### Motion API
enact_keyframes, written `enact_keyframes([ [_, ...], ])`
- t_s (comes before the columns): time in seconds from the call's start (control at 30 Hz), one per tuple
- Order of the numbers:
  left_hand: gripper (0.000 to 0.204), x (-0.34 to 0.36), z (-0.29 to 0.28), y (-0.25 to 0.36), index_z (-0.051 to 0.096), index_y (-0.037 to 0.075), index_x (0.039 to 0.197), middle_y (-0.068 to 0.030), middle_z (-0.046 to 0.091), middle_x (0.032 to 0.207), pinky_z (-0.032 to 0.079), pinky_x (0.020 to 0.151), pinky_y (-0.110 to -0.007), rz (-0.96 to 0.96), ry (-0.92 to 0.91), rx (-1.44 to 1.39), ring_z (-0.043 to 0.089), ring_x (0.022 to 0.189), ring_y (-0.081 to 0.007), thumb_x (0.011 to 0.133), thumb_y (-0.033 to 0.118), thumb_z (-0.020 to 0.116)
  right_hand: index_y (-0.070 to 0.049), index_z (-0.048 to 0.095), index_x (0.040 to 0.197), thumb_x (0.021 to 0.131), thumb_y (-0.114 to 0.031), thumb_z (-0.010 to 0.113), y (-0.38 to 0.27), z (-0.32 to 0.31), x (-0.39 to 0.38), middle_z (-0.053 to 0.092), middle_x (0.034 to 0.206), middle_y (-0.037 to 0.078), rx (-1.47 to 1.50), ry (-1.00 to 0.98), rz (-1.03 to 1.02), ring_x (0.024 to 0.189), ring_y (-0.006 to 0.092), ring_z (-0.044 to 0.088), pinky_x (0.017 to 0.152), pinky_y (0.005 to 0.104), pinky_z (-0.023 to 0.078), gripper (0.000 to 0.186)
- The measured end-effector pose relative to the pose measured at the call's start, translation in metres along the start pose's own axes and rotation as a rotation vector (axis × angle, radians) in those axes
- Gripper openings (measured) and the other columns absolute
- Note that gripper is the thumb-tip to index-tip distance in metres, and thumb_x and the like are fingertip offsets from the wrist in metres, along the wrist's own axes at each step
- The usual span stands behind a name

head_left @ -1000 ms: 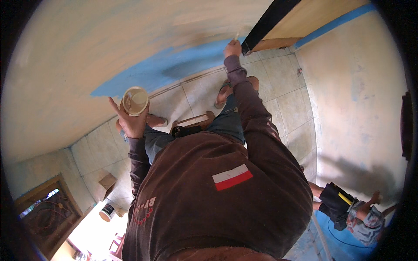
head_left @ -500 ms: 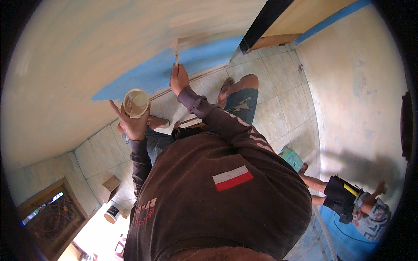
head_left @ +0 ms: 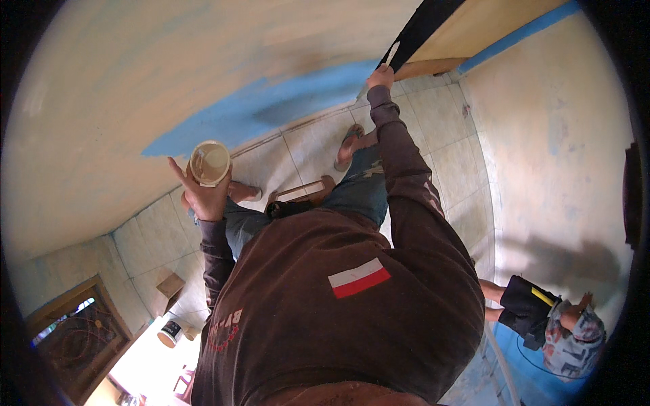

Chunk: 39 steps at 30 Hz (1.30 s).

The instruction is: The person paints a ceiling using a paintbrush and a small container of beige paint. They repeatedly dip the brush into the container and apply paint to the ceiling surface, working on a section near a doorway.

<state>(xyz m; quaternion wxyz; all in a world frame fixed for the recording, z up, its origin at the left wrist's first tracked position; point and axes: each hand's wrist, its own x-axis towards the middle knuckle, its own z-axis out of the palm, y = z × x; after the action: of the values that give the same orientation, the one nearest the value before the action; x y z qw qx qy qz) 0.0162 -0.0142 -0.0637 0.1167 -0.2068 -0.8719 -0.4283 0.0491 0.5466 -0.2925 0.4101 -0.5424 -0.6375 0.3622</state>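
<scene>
My left hand [head_left: 205, 201] grips a small cream tub [head_left: 210, 183] from below and beside it, thumb or finger sticking out to the left. Pale paint lies inside. Stretched far out to the right, my right hand [head_left: 380, 76] is closed on a paintbrush [head_left: 392, 54]. The pale brush overlaps the dark door frame [head_left: 418, 32] at the wall's end; whether it touches the frame or the wall edge I cannot tell. Left of that hand, a long blue patch [head_left: 217, 122] runs along the bottom of the cream wall [head_left: 156, 74].
Under me is a small wooden stool [head_left: 321, 183] on the tiled floor [head_left: 440, 159]. At lower right another person in black shorts [head_left: 531, 304] stands by the opposite wall [head_left: 562, 176]. A cardboard box [head_left: 170, 287] and a paint bucket [head_left: 170, 331] stand at lower left.
My right hand has swung right with the paintbrush, from the blue patch to the door frame. My left hand with the tub has barely moved. The other person's arm has shifted slightly.
</scene>
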Motion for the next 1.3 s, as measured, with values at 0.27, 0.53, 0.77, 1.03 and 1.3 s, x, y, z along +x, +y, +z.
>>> enact_keyframes([
  [0.27,0.132,-0.001,-0.007,0.002,-0.004,0.004,0.159,-0.0188,0.068,0.118,0.055,0.093,-0.038,-0.004,0.009,0.037,0.068,0.110,-0.0283,0.070,0.023,0.091,0.007,0.058,0.099,0.101,-0.023,0.046,-0.031,0.040,-0.053,0.064,0.093,0.032,-0.084,-0.046,-0.185,0.087,0.0525,0.061,0.076,0.0578,0.048,0.032],
  [0.53,0.133,0.002,-0.004,0.003,-0.005,0.004,0.158,-0.0212,0.067,0.121,0.054,0.095,-0.039,-0.013,-0.023,-0.046,0.067,0.113,-0.0289,0.069,0.023,0.091,0.004,0.052,0.106,0.101,-0.020,0.047,-0.140,0.007,-0.197,0.064,0.092,0.032,0.108,-0.224,-0.101,0.088,0.0542,0.059,0.072,0.0592,0.046,0.025],
  [0.77,0.133,0.001,-0.006,0.007,-0.002,0.008,0.159,-0.0226,0.062,0.130,0.052,0.100,-0.044,-0.088,-0.038,-0.055,0.063,0.121,-0.0333,0.068,0.028,0.093,0.002,0.052,0.106,0.104,-0.022,0.044,-0.181,0.000,-0.306,0.062,0.091,0.031,0.185,-0.512,-0.181,0.088,0.0537,0.058,0.071,0.0580,0.045,0.026],
  [1.03,0.133,0.002,-0.002,0.002,-0.004,0.005,0.159,-0.0188,0.068,0.120,0.056,0.092,-0.038,-0.006,0.000,0.054,0.069,0.108,-0.0289,0.068,0.026,0.091,-0.001,0.054,0.107,0.104,-0.026,0.045,-0.140,-0.013,-0.305,0.059,0.087,0.020,0.111,-0.531,-0.197,0.073,0.0393,0.057,0.061,0.0481,0.046,0.026],
  [1.3,0.132,0.003,-0.002,-0.003,-0.004,0.005,0.159,-0.0181,0.068,0.120,0.055,0.091,-0.038,0.043,0.020,0.015,0.069,0.107,-0.0293,0.069,0.025,0.090,0.008,0.057,0.099,0.101,-0.022,0.045,-0.132,-0.068,-0.088,0.063,0.086,0.031,-0.004,0.009,-0.150,0.083,0.0518,0.061,0.072,0.0545,0.047,0.032],
])
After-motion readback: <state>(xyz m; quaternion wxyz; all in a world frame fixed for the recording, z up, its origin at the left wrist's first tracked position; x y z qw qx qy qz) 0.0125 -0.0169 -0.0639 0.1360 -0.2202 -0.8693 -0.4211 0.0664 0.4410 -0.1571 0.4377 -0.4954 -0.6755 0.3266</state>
